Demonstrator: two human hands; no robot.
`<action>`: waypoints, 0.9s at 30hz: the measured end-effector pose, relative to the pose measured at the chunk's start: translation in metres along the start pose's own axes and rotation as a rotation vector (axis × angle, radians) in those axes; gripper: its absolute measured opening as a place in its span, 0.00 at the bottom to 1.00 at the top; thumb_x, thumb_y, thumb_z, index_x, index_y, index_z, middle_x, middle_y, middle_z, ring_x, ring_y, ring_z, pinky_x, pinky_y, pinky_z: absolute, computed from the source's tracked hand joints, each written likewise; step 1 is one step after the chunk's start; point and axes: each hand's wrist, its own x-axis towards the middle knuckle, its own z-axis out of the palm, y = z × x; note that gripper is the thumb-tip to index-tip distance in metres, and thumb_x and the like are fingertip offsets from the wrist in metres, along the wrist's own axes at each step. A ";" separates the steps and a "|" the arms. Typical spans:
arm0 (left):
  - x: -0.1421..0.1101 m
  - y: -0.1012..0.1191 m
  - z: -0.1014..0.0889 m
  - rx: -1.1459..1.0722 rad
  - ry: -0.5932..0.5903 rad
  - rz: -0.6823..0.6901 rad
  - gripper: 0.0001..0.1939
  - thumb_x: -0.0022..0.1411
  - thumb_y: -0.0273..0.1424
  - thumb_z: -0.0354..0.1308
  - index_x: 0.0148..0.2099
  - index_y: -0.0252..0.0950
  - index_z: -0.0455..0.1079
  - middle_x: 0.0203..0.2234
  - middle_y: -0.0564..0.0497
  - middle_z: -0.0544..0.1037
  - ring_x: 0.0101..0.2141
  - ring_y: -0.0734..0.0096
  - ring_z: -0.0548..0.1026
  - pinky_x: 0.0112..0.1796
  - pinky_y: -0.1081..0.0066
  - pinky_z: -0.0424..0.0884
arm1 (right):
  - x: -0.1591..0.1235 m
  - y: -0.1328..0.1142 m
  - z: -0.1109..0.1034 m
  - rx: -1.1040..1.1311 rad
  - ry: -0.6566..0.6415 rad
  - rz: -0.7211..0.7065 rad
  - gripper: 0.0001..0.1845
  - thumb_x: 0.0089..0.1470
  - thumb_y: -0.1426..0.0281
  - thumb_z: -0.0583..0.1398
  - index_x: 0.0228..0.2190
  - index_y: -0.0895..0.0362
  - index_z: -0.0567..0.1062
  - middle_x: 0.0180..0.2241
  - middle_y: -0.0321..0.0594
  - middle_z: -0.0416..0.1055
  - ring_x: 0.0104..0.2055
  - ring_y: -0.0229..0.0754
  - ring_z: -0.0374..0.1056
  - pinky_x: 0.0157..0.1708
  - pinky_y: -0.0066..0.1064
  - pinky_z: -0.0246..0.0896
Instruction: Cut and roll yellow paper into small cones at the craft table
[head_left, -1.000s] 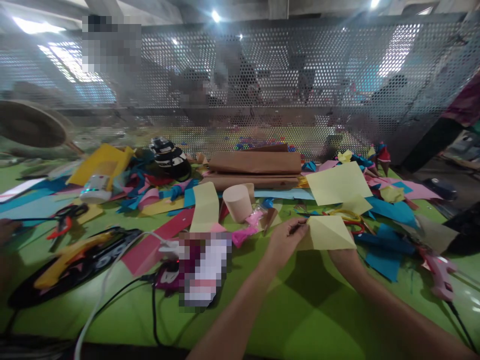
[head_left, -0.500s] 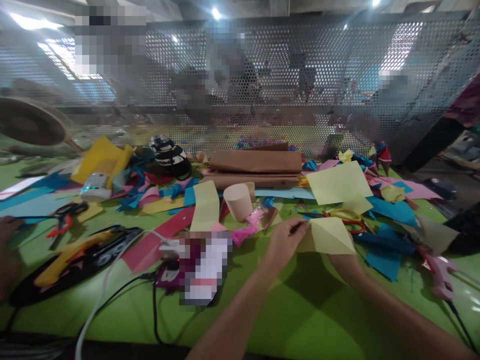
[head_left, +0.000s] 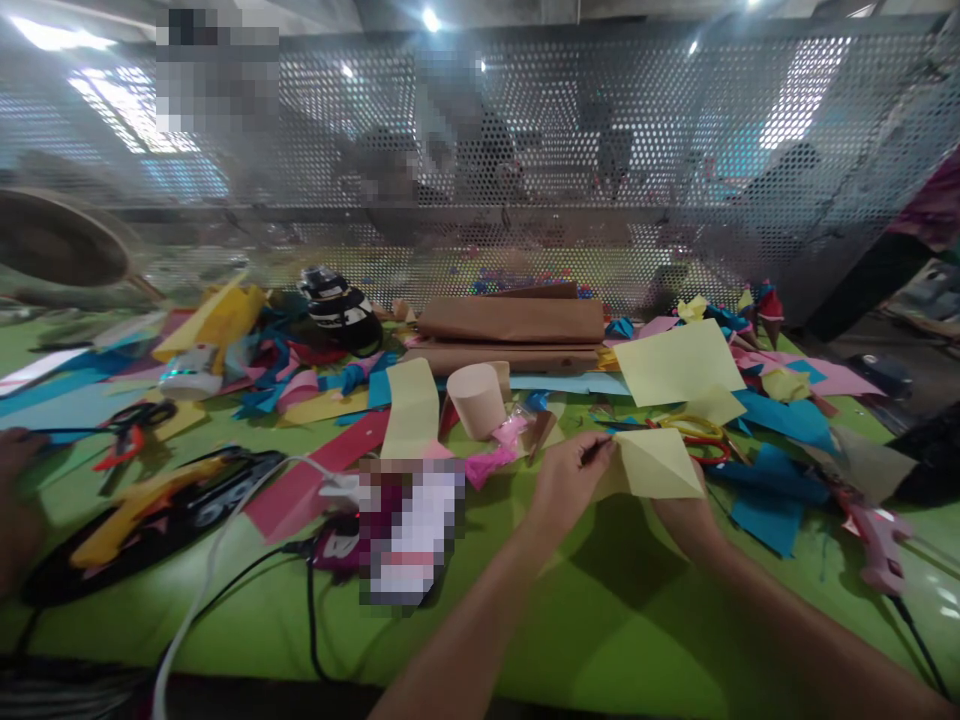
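The left hand pinches the yellow paper at its nine-o'clock edge, above the tabletop; the right hand sits partly behind it at five o'clock, fingers hidden, grip impossible to tell.

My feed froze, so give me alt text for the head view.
The left hand pinches the left edge of a pale yellow sheet above a green table, while the right hand is partly hidden behind the sheet. Colored paper scraps lie around, with folded brown paper before a perforated screen and a pink glue gun at right.
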 end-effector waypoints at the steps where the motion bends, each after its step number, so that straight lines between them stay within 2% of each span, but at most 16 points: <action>1: 0.001 -0.001 -0.001 -0.015 0.002 -0.020 0.13 0.66 0.37 0.56 0.42 0.36 0.79 0.33 0.50 0.82 0.34 0.66 0.75 0.35 0.72 0.67 | 0.001 -0.003 0.000 -0.005 0.001 0.008 0.11 0.45 0.61 0.66 0.33 0.52 0.77 0.34 0.45 0.80 0.35 0.54 0.74 0.34 0.44 0.69; 3: 0.003 -0.002 -0.002 -0.062 0.009 -0.068 0.13 0.65 0.37 0.56 0.40 0.35 0.79 0.31 0.50 0.80 0.32 0.68 0.74 0.33 0.72 0.66 | 0.002 -0.010 0.000 -0.007 0.005 0.024 0.11 0.43 0.64 0.68 0.32 0.53 0.78 0.33 0.44 0.80 0.34 0.53 0.74 0.34 0.42 0.70; 7: 0.006 -0.005 -0.006 -0.149 0.047 -0.139 0.13 0.63 0.38 0.58 0.38 0.34 0.79 0.29 0.51 0.78 0.30 0.70 0.71 0.33 0.73 0.64 | 0.006 -0.024 0.002 -0.016 -0.061 0.052 0.16 0.42 0.70 0.68 0.38 0.56 0.81 0.40 0.44 0.81 0.43 0.54 0.75 0.44 0.42 0.69; 9: 0.008 -0.006 -0.007 -0.198 0.051 -0.172 0.13 0.62 0.38 0.59 0.38 0.35 0.79 0.30 0.51 0.79 0.31 0.71 0.72 0.33 0.72 0.64 | 0.007 -0.030 0.003 0.023 -0.088 0.067 0.18 0.43 0.71 0.67 0.40 0.56 0.81 0.42 0.44 0.81 0.46 0.54 0.74 0.46 0.42 0.69; 14: 0.011 -0.008 -0.006 -0.392 0.045 -0.262 0.10 0.56 0.36 0.63 0.35 0.34 0.78 0.30 0.51 0.79 0.31 0.71 0.73 0.35 0.72 0.67 | 0.009 -0.039 0.005 0.074 -0.163 0.101 0.16 0.44 0.72 0.65 0.39 0.57 0.81 0.40 0.43 0.81 0.38 0.48 0.74 0.39 0.36 0.69; 18: 0.012 -0.008 -0.007 -0.498 0.076 -0.292 0.10 0.54 0.35 0.66 0.34 0.33 0.77 0.28 0.51 0.79 0.31 0.71 0.74 0.35 0.72 0.69 | 0.009 -0.039 0.003 0.090 -0.207 0.117 0.16 0.46 0.69 0.66 0.40 0.57 0.80 0.37 0.42 0.80 0.30 0.42 0.69 0.31 0.32 0.65; 22: 0.012 -0.008 -0.008 -0.554 0.090 -0.305 0.10 0.52 0.35 0.67 0.35 0.33 0.77 0.28 0.51 0.80 0.30 0.71 0.75 0.34 0.72 0.70 | 0.008 -0.037 0.003 0.041 -0.216 0.123 0.15 0.47 0.66 0.67 0.38 0.58 0.80 0.32 0.40 0.79 0.26 0.39 0.65 0.28 0.31 0.61; 27: 0.011 -0.006 -0.008 -0.571 0.040 -0.288 0.12 0.50 0.32 0.69 0.38 0.33 0.78 0.31 0.49 0.81 0.33 0.69 0.77 0.38 0.70 0.71 | 0.009 -0.038 0.003 -0.035 -0.194 0.115 0.14 0.49 0.61 0.66 0.35 0.57 0.79 0.28 0.38 0.76 0.26 0.39 0.63 0.26 0.30 0.57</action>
